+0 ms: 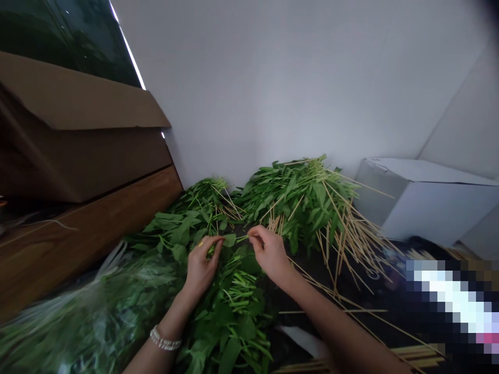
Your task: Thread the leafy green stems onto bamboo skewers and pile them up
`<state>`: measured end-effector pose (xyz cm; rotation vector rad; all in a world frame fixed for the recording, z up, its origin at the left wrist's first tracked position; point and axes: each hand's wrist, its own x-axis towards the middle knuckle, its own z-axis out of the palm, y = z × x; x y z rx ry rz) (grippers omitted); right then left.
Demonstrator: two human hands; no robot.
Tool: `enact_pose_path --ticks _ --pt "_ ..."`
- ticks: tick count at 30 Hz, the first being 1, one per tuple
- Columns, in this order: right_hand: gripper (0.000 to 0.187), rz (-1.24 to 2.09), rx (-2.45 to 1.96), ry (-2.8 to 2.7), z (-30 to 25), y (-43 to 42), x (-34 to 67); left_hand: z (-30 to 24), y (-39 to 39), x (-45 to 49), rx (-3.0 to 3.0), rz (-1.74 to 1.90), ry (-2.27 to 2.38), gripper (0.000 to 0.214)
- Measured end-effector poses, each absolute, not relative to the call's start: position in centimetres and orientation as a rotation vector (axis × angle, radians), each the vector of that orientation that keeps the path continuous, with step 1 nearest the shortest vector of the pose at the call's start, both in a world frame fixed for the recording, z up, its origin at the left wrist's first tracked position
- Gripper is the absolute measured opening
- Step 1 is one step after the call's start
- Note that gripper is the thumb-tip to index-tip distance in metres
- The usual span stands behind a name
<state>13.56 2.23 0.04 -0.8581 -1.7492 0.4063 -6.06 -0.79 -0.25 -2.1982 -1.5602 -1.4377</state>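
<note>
Between my two hands a sprig of leafy greens (230,240) is stretched out sideways. My left hand (202,259) pinches its leaf end, with a ring on one finger and a beaded bracelet at the wrist. At the other end, the fingertips of my right hand (268,252) are closed on the thin green stem. Just below lies a pile of cut greens (239,296), stems towards the middle. Behind my right hand rises a large heap of greens threaded on wooden skewers (300,192). A smaller skewered heap (206,200) sits behind my left hand.
A clear plastic bag of greens (97,306) fills the lower left. Loose wooden skewers (362,324) lie at the lower right. A cardboard box (97,156) stands on a wooden surface (128,202) at left. At right is a white box (440,202); a pale wall (273,78) closes the back.
</note>
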Motion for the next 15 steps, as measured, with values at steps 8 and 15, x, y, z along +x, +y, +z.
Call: enact_pose_path --ticks 8,15 --pt "0.014 0.488 -0.815 -1.832 -0.9 1.2 12.2 -0.9 -0.9 -5.8 -2.31 -1.154 -1.374 0.029" --pt "0.015 0.655 -0.825 -1.785 0.4 1.9 13.0 -1.0 -0.3 -6.1 -2.367 -0.978 -1.406 0.02"
